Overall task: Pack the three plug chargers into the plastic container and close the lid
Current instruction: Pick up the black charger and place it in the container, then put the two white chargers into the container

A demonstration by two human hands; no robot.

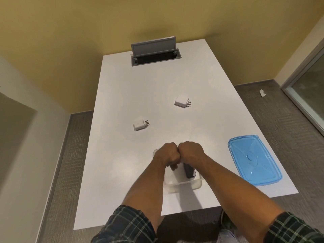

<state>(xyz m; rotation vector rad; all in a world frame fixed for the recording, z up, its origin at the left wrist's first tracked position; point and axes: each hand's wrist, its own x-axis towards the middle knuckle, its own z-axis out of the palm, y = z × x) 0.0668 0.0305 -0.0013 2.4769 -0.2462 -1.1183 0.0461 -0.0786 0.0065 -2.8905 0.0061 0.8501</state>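
A clear plastic container (184, 185) stands near the table's front edge. Both my hands are over it, knuckles touching. My right hand (191, 152) is closed on the top of a black plug charger (189, 171), which stands inside the container at its right side. My left hand (166, 156) has its fingers curled inside the container, and I see nothing in them. Two white plug chargers lie on the table with their pins pointing right: one (139, 125) at mid-left and one (182, 102) farther back at the right. The blue lid (254, 160) lies flat to the right of the container.
The white table (122, 163) has an open grey cable hatch (156, 53) at its far end by the yellow wall. Grey carpet surrounds the table, with a scrap of white paper (262, 93) on it at the right near a glass door.
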